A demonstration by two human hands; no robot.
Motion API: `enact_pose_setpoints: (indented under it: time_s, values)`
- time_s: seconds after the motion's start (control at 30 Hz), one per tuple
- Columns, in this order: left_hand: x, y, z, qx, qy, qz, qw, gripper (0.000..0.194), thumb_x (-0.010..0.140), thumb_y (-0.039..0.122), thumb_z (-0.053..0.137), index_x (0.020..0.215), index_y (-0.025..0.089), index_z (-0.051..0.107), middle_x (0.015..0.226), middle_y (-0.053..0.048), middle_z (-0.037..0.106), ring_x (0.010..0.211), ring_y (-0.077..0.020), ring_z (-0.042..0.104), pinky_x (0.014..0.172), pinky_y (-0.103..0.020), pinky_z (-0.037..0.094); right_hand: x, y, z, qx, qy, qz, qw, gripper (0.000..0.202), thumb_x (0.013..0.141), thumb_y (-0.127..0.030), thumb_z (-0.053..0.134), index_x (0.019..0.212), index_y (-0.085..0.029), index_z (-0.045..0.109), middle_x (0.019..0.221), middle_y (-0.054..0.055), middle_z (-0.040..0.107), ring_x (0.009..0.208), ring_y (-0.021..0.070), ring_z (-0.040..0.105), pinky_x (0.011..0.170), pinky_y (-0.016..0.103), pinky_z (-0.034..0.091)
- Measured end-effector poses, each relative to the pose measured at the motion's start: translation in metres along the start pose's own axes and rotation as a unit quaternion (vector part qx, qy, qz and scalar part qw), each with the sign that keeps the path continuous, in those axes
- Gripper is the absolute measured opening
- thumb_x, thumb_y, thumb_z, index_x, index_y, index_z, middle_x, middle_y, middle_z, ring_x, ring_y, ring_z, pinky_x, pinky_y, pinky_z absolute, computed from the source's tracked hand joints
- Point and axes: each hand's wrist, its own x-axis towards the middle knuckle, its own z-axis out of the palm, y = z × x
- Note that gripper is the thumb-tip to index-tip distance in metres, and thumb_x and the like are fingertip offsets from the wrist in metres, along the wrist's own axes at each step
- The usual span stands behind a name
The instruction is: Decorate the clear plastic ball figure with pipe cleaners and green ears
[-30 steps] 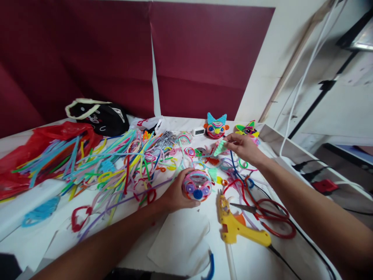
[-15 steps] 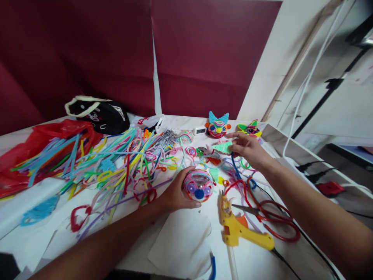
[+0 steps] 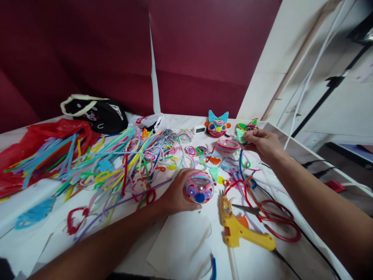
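Steady the round ornament point(image 3: 199, 187), on or just above the counter point(image 3: 259, 266), with left hand point(image 3: 178, 194) half curled around its side. Pinch the green piece point(image 3: 240, 135) lightly, by its edge, in the nearly closed right hand point(image 3: 262, 144). Mind the glue gun point(image 3: 232, 227) close by.

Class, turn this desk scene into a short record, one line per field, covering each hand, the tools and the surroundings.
Left hand: around a round craft face with a blue nose
Right hand: holding a light green piece
Tools: yellow glue gun, red-handled scissors to its right
At the back: face with blue ears
Left side: fuzzy stems, more in a red plastic bag
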Motion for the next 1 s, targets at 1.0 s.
enact_pose_setpoints:
  time_s: [1.0]
  values:
    - [-0.006,0.006,0.006,-0.05,0.024,-0.007,0.998,0.083,0.054,0.028,0.084,0.126,0.031,0.042,0.131,-0.011,0.054,0.126,-0.0388,0.053,0.106,-0.055,0.047,-0.055,0.033,0.027,-0.252,-0.318,0.056,0.912,0.032,0.063,-0.04,0.079,0.057,-0.019,0.055,0.049,-0.007,0.047,0.046,0.0076,0.04,0.046,0.023,0.03]
